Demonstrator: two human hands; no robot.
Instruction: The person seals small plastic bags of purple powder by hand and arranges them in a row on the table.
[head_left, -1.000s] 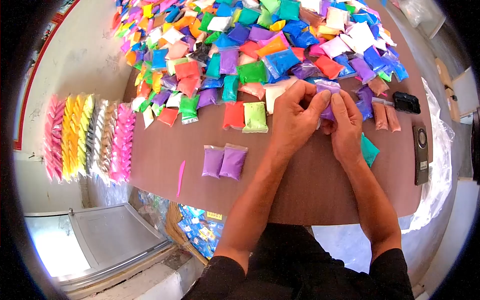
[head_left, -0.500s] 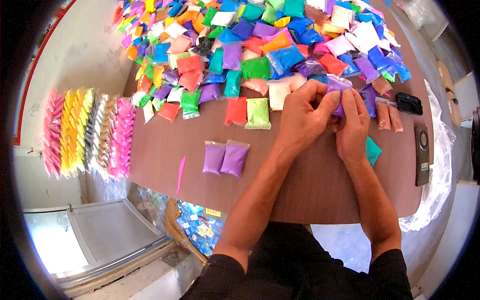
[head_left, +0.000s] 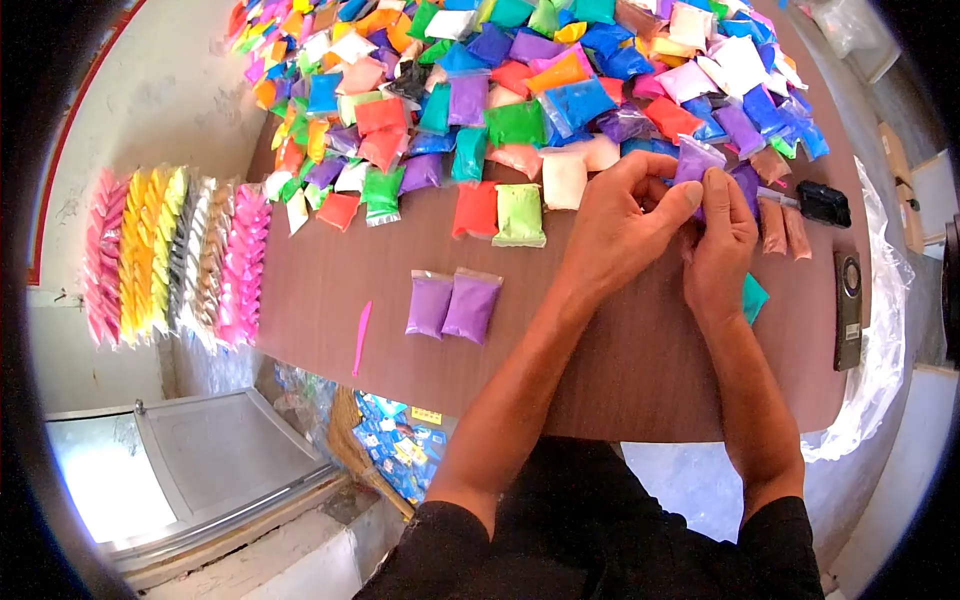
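A small clear packet of purple clay-like stuff [head_left: 699,158] is held up between my two hands, over the right part of the table. My left hand [head_left: 632,212] has its thumb and curled fingers closed at the packet's left side. With fingers bent together, my right hand [head_left: 722,232] pinches its lower right side; the lower part of the packet is hidden. Two more purple packets [head_left: 470,306] lie side by side left of my forearms. Beyond my left hand are a cream packet [head_left: 563,180], a light green packet [head_left: 519,215] and a red packet [head_left: 475,208].
A big heap of coloured packets [head_left: 520,75] covers the table's far side. Strips of packets [head_left: 180,260] hang at the left edge. A pink plastic knife [head_left: 362,338] lies on the brown table [head_left: 400,375]. At right are a black object [head_left: 824,204] and a dark phone-like device [head_left: 848,310].
The purple packet has shifted slightly up and right with my right hand. My left hand has moved slightly, and its fingers have opened a little around the packet's edge.
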